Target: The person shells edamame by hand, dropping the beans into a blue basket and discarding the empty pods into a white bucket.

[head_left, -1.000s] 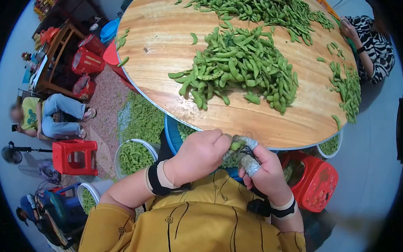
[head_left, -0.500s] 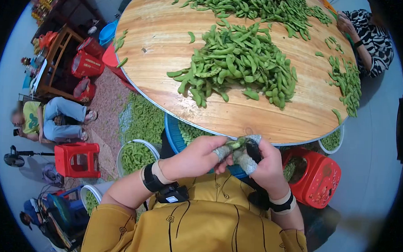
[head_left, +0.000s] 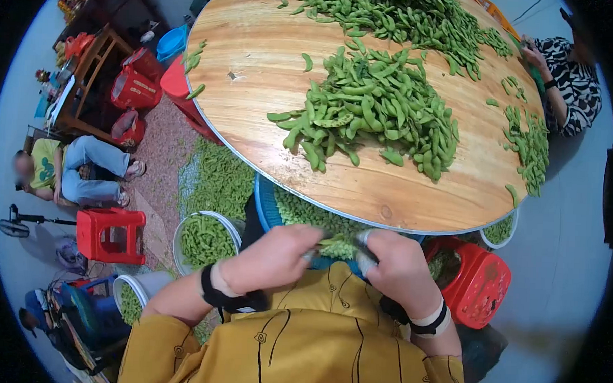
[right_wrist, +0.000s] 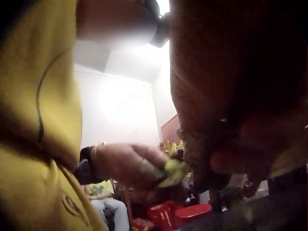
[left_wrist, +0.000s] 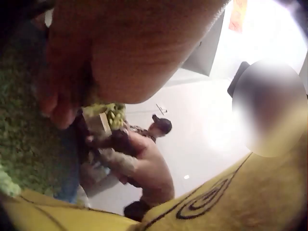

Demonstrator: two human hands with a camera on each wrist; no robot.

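Note:
In the head view my left hand is below the table's near edge, its fingertips blurred and a green soybean pod at them. The right wrist view shows the left hand pinching that pod between thumb and fingers. My right hand is a short way to the right, fingers bent, with grey tape on thumb and forefinger; I cannot tell whether it holds anything. Under both hands a blue basket contains shelled green beans. A large heap of soybean pods lies on the round wooden table.
More pods cover the table's far side, where a person in a striped top sits. Red stools stand at both sides. A white bucket of pods stands left, near pods spread on the floor. Another person sits farther left.
My hands were together around a pod half a second ago; now they are apart, the left having moved left and both slightly lower in view. The heap on the table looks unchanged.

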